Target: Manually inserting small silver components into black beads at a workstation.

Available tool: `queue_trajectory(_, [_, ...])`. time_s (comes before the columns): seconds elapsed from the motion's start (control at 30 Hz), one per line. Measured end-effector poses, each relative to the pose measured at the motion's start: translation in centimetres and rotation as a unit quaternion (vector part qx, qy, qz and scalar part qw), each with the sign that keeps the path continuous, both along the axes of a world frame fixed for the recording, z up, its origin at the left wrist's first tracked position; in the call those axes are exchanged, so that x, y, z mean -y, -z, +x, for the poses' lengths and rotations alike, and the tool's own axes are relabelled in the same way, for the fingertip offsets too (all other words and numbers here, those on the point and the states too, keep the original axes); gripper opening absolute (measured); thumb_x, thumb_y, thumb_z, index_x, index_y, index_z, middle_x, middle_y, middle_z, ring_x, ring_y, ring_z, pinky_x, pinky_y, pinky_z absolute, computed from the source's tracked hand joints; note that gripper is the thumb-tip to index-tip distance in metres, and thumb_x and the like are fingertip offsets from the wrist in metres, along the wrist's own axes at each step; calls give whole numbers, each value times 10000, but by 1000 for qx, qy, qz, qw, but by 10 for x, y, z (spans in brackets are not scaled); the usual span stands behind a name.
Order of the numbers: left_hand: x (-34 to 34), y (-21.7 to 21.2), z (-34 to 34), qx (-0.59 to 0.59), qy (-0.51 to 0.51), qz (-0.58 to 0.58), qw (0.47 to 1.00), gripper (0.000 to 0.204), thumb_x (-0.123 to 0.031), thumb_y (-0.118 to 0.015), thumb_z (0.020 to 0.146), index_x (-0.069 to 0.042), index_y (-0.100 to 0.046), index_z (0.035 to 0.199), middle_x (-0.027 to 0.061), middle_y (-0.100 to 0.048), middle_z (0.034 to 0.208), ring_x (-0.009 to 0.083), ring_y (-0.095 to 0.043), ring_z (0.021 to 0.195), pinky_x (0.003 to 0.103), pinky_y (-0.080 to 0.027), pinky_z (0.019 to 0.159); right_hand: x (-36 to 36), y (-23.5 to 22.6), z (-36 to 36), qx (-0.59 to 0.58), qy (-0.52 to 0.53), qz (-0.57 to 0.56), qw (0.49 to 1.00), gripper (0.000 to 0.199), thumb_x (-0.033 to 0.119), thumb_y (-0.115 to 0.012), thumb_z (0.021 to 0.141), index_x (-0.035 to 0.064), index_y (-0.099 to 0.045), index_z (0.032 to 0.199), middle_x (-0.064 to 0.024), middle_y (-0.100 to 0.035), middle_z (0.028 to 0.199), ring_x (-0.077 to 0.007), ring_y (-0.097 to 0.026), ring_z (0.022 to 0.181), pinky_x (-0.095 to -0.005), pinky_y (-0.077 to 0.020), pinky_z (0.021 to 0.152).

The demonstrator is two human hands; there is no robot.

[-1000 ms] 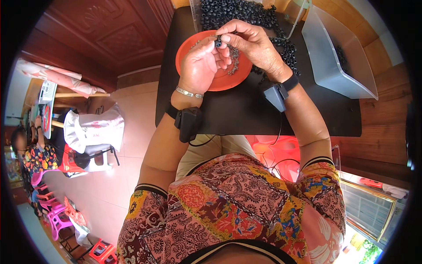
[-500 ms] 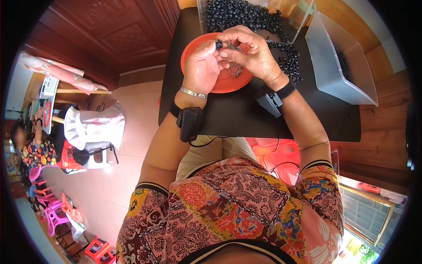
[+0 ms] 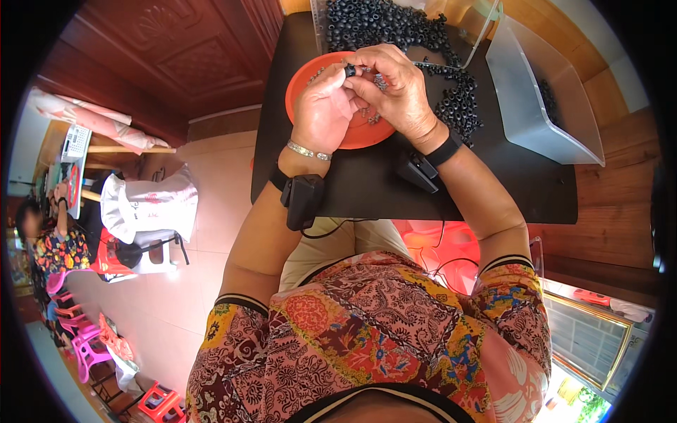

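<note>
Over the orange-red plate (image 3: 300, 79), my left hand (image 3: 321, 109) pinches a small black ring-shaped part (image 3: 350, 71) at its fingertips, palm turned up. My right hand (image 3: 396, 88) meets it from the right, thumb and forefinger closed in a pinch right beside the part. What sits between those right fingertips is too small and too covered to make out. Small silvery metal pieces (image 3: 371, 115) lie in the plate, partly hidden beneath both hands.
Many black parts (image 3: 381, 25) fill a clear bin at the table's far side, and more black parts (image 3: 460, 106) lie loose on the dark table (image 3: 493, 190). A translucent tub (image 3: 536, 134) with some black pieces stands on the right. Far left, another person (image 3: 60, 243) sits at a table.
My right thumb and forefinger have drawn closer to the black part, and the right wrist has shifted slightly left. The left hand keeps its pinch.
</note>
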State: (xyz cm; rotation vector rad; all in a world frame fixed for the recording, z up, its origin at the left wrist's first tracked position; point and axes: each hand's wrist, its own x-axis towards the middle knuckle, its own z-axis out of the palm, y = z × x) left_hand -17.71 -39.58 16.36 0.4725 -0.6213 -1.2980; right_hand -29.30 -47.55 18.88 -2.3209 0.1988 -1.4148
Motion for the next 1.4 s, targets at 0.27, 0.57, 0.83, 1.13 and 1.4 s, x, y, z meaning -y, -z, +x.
queue_trajectory(0.27, [2, 4, 1, -8, 3, 3, 1000, 203, -222, -470, 918, -74, -547, 1033, 43, -572, 991, 165, -546, 915, 345, -426, 800, 3, 6, 0, 8, 47, -92, 995, 349, 53, -749, 636, 85, -636, 964, -66, -639, 881, -250, -612, 834, -335, -515, 734])
queue_trajectory(0.57, [1, 14, 10, -85, 38, 16, 996, 277, -182, -432, 933, -31, -526, 1144, 65, -582, 1111, 184, -546, 1044, 333, -405, 939, -4, 7, 4, -29, 77, -197, 977, 319, 37, -692, 656, 42, -594, 960, -96, -600, 931, -293, -582, 850, -350, -502, 748])
queue_trajectory(0.83, [2, 13, 7, -51, 54, 23, 997, 405, -247, -404, 949, 7, -422, 1264, 94, -474, 1288, 208, -438, 1213, 369, -323, 1043, -2, 8, 1, -59, 99, -238, 964, 238, 66, -663, 689, 42, -598, 917, -71, -599, 870, -252, -570, 792, -324, -493, 738])
queue_trajectory(1.13, [-6, 7, 15, 12, -9, 50, 999, 369, -346, -448, 931, -21, -553, 1069, 102, -624, 958, 214, -597, 857, 324, -454, 781, 21, -95, -63, -8, 391, -240, 888, 165, 29, -666, 762, 17, -605, 915, -128, -583, 844, -280, -580, 743, -345, -484, 684])
queue_trajectory(1.4, [-3, 3, 13, -9, -7, 71, 997, 289, -322, -464, 925, -49, -551, 953, 95, -623, 888, 217, -602, 806, 320, -461, 728, 53, -114, -109, 5, 479, -236, 846, 202, 79, -656, 747, 26, -616, 938, -154, -598, 909, -335, -558, 878, -401, -464, 763])
